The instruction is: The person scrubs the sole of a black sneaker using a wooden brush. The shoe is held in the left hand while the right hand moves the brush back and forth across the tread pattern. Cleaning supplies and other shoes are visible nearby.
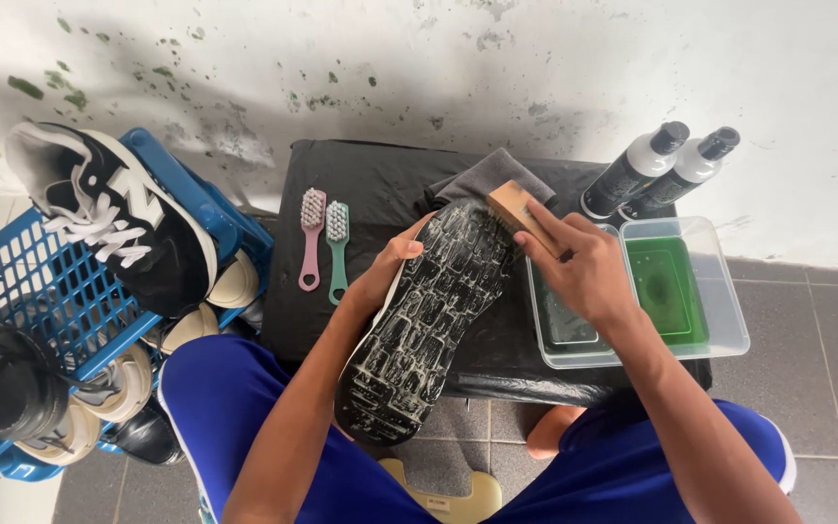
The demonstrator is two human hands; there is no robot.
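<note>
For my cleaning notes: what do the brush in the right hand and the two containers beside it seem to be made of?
The brush in the right hand looks like bare, matte wood: pale tan block with square edges. Its bristles are hidden against the shoe sole. The two containers seem clear, glossy plastic: the green liquid shows through their thin walls.

Two bare forearms with no sleeves reaching them, left hand point(387, 267) and right hand point(582, 267) without gloves, rings or watch, bright blue shorts point(235, 398) over both thighs, possibly white trim along the hems, one bare knee
</note>
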